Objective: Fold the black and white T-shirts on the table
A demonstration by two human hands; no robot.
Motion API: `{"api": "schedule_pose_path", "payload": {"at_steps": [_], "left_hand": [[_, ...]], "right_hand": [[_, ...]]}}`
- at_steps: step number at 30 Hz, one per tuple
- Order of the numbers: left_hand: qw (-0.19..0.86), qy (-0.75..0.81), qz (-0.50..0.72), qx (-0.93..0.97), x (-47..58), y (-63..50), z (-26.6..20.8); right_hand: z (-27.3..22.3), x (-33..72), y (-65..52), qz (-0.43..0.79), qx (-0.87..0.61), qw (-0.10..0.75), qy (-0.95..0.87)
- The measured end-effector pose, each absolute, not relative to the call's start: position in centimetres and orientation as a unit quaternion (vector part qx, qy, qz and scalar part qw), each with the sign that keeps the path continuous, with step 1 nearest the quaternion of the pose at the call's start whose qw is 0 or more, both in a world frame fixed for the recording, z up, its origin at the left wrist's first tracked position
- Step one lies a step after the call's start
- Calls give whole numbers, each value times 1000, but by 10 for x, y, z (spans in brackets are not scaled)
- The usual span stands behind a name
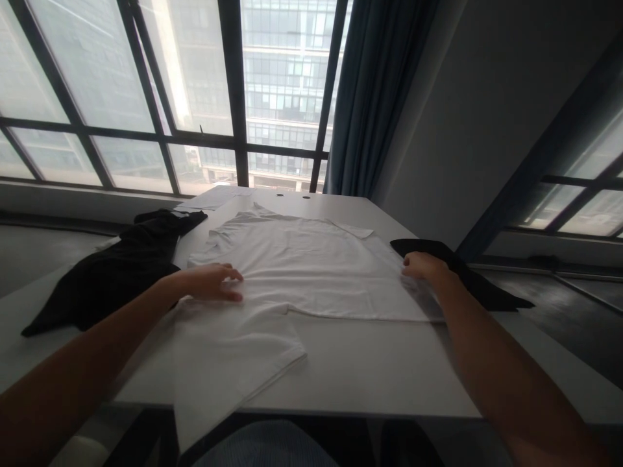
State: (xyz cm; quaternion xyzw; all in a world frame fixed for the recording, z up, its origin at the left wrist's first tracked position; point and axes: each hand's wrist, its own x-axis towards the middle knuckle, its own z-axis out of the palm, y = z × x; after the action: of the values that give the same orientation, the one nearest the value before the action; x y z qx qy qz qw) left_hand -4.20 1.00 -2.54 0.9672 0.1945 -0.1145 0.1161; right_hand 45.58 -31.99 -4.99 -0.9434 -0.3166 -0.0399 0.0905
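A white T-shirt (pixel 311 266) lies spread flat on a white table (pixel 370 370). One sleeve hangs over the near table edge. My left hand (pixel 211 283) rests palm down on the shirt's left side, fingers apart. At the shirt's right edge my right hand (pixel 422 266) has its fingers curled on the fabric; whether it pinches the cloth I cannot tell.
A black garment (pixel 111 272) lies crumpled on the table's left side. Another black cloth (pixel 467 275) lies at the right edge, behind my right hand. White paper (pixel 214 198) sits at the far end. Large windows and a dark curtain (pixel 374 97) stand behind the table.
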Motion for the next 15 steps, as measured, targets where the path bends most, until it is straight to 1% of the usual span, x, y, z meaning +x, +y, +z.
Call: {"api": "schedule_pose_path", "payload": {"at_steps": [2,4,7,9,13,15], "left_hand": [[121,207,-64,969,-31,25,-28],[97,201,-26,974,-21,43,-34],[41,176,0,984,-12,69,-44],[30,171,-5,985,-10,85,-48],[72,142,12,987,-4,110,-52],[92,127,42,987,-2,117,-56]], "right_hand": [[-47,449,-293,3,-943,25,-331],[-45,445,-263,28,-932,1,-361],[-44,450,-220,43,-919,-2,-391],[-43,462,-196,26,-921,0,-389],[-47,499,-160,-30,-943,12,-331],[-53,520,-148,-27,-950,15,-309]]}}
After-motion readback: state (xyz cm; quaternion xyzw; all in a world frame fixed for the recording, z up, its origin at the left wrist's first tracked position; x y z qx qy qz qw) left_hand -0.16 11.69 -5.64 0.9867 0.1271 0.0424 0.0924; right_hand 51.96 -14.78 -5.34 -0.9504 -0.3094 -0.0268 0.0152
